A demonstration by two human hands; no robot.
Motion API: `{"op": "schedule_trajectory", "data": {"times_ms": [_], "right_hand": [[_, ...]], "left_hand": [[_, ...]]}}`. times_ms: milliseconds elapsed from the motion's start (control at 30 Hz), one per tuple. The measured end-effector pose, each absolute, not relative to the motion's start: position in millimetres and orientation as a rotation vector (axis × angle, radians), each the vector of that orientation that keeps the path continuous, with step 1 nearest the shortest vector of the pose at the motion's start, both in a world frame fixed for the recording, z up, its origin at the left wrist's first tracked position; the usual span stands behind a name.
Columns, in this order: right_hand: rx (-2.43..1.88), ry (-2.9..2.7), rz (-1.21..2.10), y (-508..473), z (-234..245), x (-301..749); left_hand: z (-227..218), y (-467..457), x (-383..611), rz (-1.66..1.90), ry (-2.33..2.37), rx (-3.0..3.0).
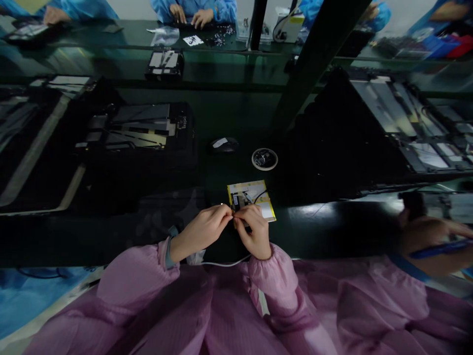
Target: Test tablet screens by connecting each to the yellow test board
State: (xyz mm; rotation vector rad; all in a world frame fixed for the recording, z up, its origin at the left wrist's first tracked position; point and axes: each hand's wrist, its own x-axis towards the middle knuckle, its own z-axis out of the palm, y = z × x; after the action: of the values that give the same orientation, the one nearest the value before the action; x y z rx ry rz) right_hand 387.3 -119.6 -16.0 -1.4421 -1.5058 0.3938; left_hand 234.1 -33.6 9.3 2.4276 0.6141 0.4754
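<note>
A dark green bench [332, 222] runs across a dim assembly room. Close to its near edge, the left hand [201, 231] and the right hand [254, 231], both in pink sleeves, meet fingertip to fingertip. Both are closed in a pinch on the near edge of a yellow-edged pack [254, 197], which lies flat on the bench just beyond the knuckles. The pinched part is possibly a small tab or wire; it is too small to identify. A white cable [221, 264] curves below the wrists. Beyond the pack stand a round dish [264, 159] and, left of it, a dark oval object [223, 144]. A black tray of flat parts [140, 130] lies farther left. At the far edge, a co-worker's hands [190, 16] in blue sleeves rest on the bench.
</note>
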Motion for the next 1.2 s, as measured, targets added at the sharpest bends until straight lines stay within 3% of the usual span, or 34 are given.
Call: {"op": "schedule_trajectory", "data": {"times_ms": [1200], "right_hand": [[-1.409, -1.475, 0.396, -119.4, -14.1, 388.1]], "left_hand": [[15.7, -33.2, 234.6, 0.479, 0.587, 2.419]]}}
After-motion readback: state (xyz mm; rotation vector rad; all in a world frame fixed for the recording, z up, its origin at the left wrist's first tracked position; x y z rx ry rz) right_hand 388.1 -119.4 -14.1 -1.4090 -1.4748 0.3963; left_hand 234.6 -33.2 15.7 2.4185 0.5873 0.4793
